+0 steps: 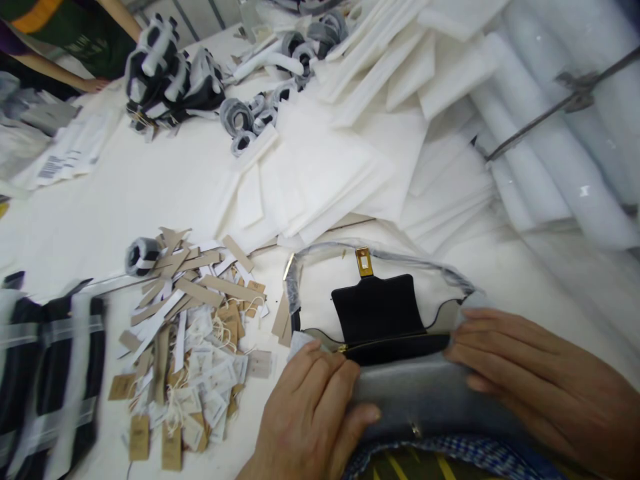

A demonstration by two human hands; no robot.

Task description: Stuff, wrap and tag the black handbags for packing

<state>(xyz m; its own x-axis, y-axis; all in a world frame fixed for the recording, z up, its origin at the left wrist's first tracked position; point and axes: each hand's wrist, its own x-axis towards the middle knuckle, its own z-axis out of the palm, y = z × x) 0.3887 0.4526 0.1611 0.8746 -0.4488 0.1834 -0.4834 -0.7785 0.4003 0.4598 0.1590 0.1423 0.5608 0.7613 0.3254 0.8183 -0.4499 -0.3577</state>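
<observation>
A black handbag (383, 310) lies at the table's near edge, its flap raised and a gold clasp (365, 262) at the flap's tip. Clear film wraps its strap (380, 253), which arches behind the flap. Greyish translucent wrapping covers the front of the bag. My left hand (313, 407) grips the bag's left top edge, thumb on the front and fingers curled over the rim. On the right, my right hand (535, 373) is closed around the opposite edge. The fingertips of both hands are partly hidden by the bag's rim and wrapping.
Left of the bag lies a heap of hang tags and paper strips (195, 333). White foam sheets (320, 167) spread behind it, with foam rolls (560, 147) at right. Wrapped straps (173, 73), black wrapped bags (47, 373) and another person's hand (95, 85) are at left.
</observation>
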